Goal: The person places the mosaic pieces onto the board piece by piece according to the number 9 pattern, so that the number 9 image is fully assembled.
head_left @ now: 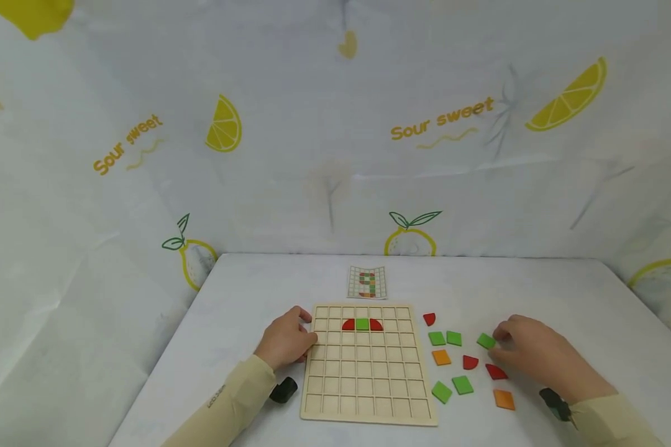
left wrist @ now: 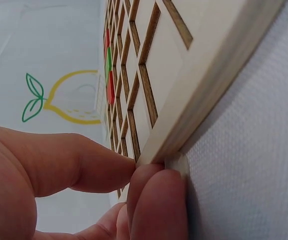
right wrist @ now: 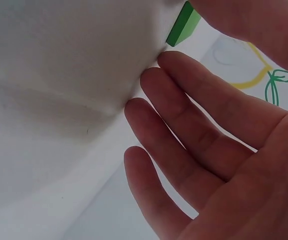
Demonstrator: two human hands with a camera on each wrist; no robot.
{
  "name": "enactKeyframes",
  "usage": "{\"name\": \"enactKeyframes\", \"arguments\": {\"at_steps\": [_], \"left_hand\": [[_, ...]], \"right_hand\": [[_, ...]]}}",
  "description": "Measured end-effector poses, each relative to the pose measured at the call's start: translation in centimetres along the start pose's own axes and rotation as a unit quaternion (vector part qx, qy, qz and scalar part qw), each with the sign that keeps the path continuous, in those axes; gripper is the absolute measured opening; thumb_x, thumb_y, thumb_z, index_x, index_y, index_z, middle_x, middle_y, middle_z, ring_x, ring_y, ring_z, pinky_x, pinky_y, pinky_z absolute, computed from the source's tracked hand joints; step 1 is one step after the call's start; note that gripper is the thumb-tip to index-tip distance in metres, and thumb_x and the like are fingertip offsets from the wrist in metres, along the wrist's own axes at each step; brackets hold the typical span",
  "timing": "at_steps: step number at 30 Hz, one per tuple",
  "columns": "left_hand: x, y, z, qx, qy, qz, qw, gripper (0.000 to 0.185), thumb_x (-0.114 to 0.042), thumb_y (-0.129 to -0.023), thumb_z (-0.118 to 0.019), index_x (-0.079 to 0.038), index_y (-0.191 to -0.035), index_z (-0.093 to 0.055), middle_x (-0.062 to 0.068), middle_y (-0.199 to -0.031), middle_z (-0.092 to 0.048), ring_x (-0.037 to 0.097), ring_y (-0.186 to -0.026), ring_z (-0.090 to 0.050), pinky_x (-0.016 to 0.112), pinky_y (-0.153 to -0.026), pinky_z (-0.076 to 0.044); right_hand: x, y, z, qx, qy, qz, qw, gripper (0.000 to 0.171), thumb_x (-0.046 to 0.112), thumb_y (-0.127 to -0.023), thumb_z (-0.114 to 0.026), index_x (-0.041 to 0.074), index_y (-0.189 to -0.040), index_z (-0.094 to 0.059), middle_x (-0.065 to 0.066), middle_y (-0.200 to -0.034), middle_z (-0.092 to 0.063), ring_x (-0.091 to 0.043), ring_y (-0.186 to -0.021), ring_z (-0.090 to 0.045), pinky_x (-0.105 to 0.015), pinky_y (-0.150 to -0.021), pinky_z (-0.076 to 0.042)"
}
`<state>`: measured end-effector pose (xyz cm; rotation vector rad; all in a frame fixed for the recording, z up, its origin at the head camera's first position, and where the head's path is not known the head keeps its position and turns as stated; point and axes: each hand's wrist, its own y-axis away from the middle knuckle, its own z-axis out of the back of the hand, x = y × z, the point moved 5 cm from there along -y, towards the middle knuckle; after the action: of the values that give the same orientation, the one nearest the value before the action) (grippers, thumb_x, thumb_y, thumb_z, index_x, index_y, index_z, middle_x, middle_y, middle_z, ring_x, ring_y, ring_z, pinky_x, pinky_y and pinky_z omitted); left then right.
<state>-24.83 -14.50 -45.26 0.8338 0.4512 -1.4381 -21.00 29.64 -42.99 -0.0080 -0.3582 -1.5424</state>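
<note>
A wooden grid board (head_left: 369, 371) lies on the table, with a green square tile (head_left: 362, 324) between two red quarter-round tiles (head_left: 348, 325) in an upper row. My left hand (head_left: 287, 338) pinches the board's left edge, thumb on the top rim and fingers at the side and underneath, as the left wrist view shows. To the right of the board, my right hand (head_left: 534, 351) has its thumb and forefinger around a loose green square tile (head_left: 486, 341). In the right wrist view its fingers (right wrist: 178, 107) are spread and loosely bent, fingertips at the table, beside that tile.
Several loose green squares (head_left: 463, 385), two orange squares (head_left: 441, 357) and three red quarter-rounds (head_left: 470, 362) lie right of the board. A pattern card (head_left: 367, 283) with a coloured figure lies behind it. A lemon-print cloth (head_left: 313, 155) hangs at the back.
</note>
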Motion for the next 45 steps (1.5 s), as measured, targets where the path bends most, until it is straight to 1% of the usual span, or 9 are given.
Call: {"name": "enactKeyframes", "arguments": {"at_steps": [9,13,18,24,27,32,39,45], "left_hand": [[-0.2,0.4,0.0,0.005,0.003,-0.001,1.0,0.035,-0.013,-0.093,-0.073,-0.007,-0.125,-0.062,0.004,-0.082,-0.066,0.015,-0.058,-0.064,0.028,-0.057,-0.052],[-0.3,0.6,0.1,0.002,0.004,-0.001,1.0,0.035,-0.013,-0.093,-0.072,-0.007,-0.125,-0.062,0.004,-0.083,-0.065,0.015,-0.058,-0.064,0.028,-0.057,-0.053],[-0.5,0.5,0.3,-0.002,0.001,-0.006,1.0,0.035,-0.014,-0.093,-0.072,-0.007,-0.125,-0.062,0.003,-0.082,-0.066,0.014,-0.058,-0.064,0.028,-0.057,-0.052],[0.1,0.4,0.0,0.002,-0.002,-0.004,1.0,0.035,-0.013,-0.093,-0.073,-0.007,-0.125,-0.062,0.004,-0.082,-0.066,0.015,-0.057,-0.064,0.029,-0.057,-0.051],[0.2,0.4,0.0,0.0,-0.002,-0.004,1.0,0.034,-0.013,-0.093,-0.073,-0.007,-0.125,-0.061,0.004,-0.082,-0.065,0.015,-0.056,-0.064,0.029,-0.056,-0.051],[0.1,0.3,0.2,-0.005,0.002,-0.002,1.0,0.034,-0.014,-0.093,-0.073,-0.007,-0.125,-0.062,0.004,-0.082,-0.066,0.015,-0.057,-0.064,0.028,-0.056,-0.051],[-0.1,0.2,0.1,-0.003,0.007,-0.002,1.0,0.034,-0.013,-0.093,-0.073,-0.007,-0.126,-0.062,0.004,-0.083,-0.066,0.015,-0.057,-0.064,0.028,-0.056,-0.051],[-0.1,0.3,0.0,-0.004,0.005,-0.002,1.0,0.034,-0.013,-0.093,-0.073,-0.007,-0.124,-0.061,0.005,-0.08,-0.065,0.015,-0.056,-0.064,0.029,-0.056,-0.052]], "right_hand": [[0.2,-0.3,-0.4,0.001,-0.002,-0.01,1.0,0.037,0.028,-0.087,-0.089,0.001,-0.108,-0.078,-0.009,-0.103,-0.073,-0.029,-0.095,-0.065,-0.06,-0.093,-0.059],[0.1,-0.6,-0.4,-0.005,-0.003,-0.008,1.0,0.036,0.028,-0.086,-0.089,0.001,-0.107,-0.078,-0.009,-0.103,-0.074,-0.03,-0.096,-0.066,-0.06,-0.093,-0.059],[0.0,-0.9,-0.1,0.001,-0.007,-0.005,1.0,0.036,0.028,-0.087,-0.09,0.001,-0.108,-0.078,-0.008,-0.103,-0.074,-0.028,-0.095,-0.066,-0.06,-0.092,-0.06],[0.2,-1.3,-0.6,0.011,-0.008,-0.003,1.0,0.033,0.027,-0.087,-0.089,0.002,-0.105,-0.077,-0.005,-0.1,-0.074,-0.025,-0.092,-0.065,-0.058,-0.091,-0.06],[0.6,-1.6,-0.5,0.009,-0.007,0.001,1.0,0.032,0.027,-0.087,-0.089,0.002,-0.104,-0.078,-0.004,-0.098,-0.073,-0.024,-0.09,-0.065,-0.056,-0.089,-0.061],[2.4,-2.0,0.5,-0.011,-0.011,0.019,1.0,0.029,0.026,-0.088,-0.086,0.004,-0.104,-0.077,-0.005,-0.099,-0.073,-0.023,-0.088,-0.064,-0.054,-0.086,-0.062],[5.7,-2.8,1.2,-0.024,-0.005,0.054,0.998,0.024,0.025,-0.091,-0.084,0.007,-0.104,-0.077,-0.003,-0.1,-0.073,-0.021,-0.089,-0.064,-0.052,-0.086,-0.061],[9.1,-3.2,1.0,-0.047,-0.003,0.108,0.993,0.023,0.029,-0.09,-0.087,0.012,-0.101,-0.077,0.001,-0.1,-0.073,-0.017,-0.09,-0.065,-0.046,-0.085,-0.059]]}}
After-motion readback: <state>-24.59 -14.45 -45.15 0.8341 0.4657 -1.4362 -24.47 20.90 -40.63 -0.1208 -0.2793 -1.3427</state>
